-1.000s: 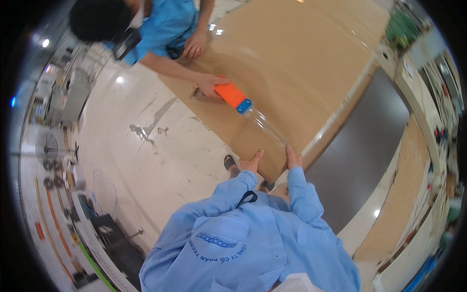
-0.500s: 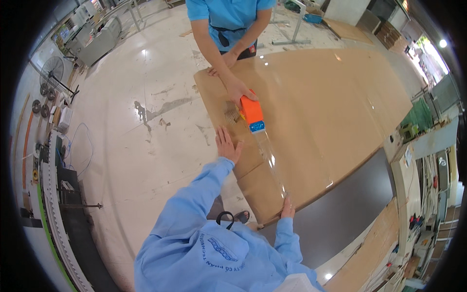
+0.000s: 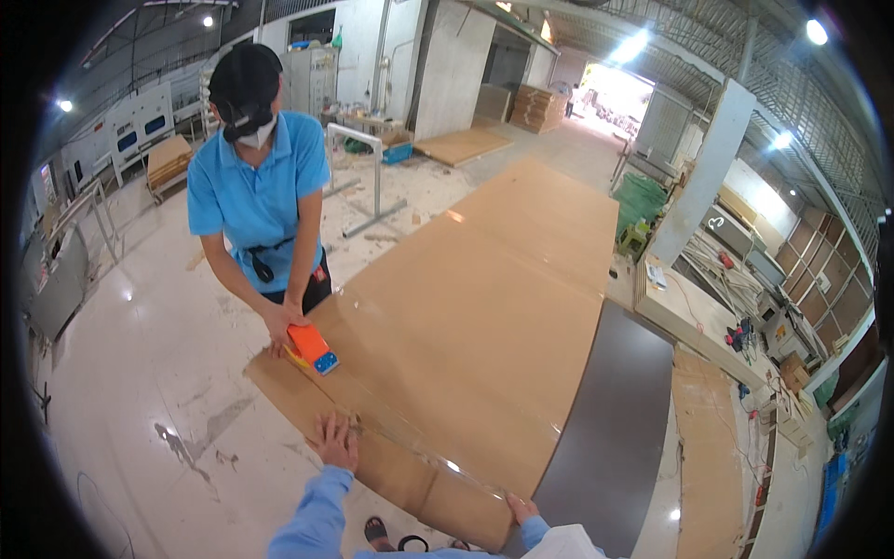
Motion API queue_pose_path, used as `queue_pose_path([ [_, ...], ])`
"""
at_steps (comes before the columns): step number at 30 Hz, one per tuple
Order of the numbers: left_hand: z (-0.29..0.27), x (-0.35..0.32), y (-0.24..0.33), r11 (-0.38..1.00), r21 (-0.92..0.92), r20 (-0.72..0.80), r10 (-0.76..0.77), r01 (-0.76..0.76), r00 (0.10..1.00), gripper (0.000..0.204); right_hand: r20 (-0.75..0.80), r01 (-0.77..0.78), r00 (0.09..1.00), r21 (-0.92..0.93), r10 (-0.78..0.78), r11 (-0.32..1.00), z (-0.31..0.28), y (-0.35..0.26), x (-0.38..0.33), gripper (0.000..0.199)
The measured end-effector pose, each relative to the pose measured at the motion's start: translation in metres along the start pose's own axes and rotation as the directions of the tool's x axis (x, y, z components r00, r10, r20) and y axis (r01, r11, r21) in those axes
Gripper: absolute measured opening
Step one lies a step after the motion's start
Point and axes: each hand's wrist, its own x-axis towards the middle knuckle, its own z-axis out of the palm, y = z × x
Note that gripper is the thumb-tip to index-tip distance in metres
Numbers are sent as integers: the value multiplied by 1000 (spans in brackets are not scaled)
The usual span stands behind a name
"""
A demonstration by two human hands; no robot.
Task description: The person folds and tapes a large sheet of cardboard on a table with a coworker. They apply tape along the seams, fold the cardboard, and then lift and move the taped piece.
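Note:
My left hand [image 3: 335, 442] lies on the brown cardboard sheet [image 3: 484, 307] near its left edge, fingers spread and holding nothing. At the near right corner, my right hand [image 3: 524, 510] grips the cardboard's edge, thumb on top; its other fingers are mostly hidden. A strip of clear tape [image 3: 453, 465] runs along a seam in the cardboard between that corner and an orange tape dispenser [image 3: 310, 346] with a blue front. Another person's hand [image 3: 282, 323] holds the dispenser near the sheet's left end.
The co-worker [image 3: 261, 186], in a blue shirt, stands across the sheet to the left. A dark grey panel [image 3: 610, 410] lies along its right side, with another brown sheet [image 3: 710, 438] beyond. Stacked boards [image 3: 708, 326] and a pillar [image 3: 703, 172] stand further right; a metal stand [image 3: 377, 182] is behind.
The view has tilted up, showing more of the hall. The co-worker's dispenser has moved along the seam, away from my right hand. Both my hands stay on the cardboard.

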Motion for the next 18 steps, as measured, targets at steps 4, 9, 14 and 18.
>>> queue_pose_path([
  [4,-6,-9,4,987,-158,-61,-1,-9,998,42,-25,99,994,-222,-107,970,-5,-3,-6,58],
  [9,3,8,-4,954,-245,-332,87,-174,939,29,-82,264,939,-447,-333,855,-11,7,6,60],
  [14,2,3,0,964,-265,-273,-47,-28,961,25,2,-22,1000,4,22,1000,-15,0,-3,53],
  [18,-6,-2,2,976,-217,-205,-49,4,978,29,-58,13,998,179,-2,984,3,-21,-25,51],
])
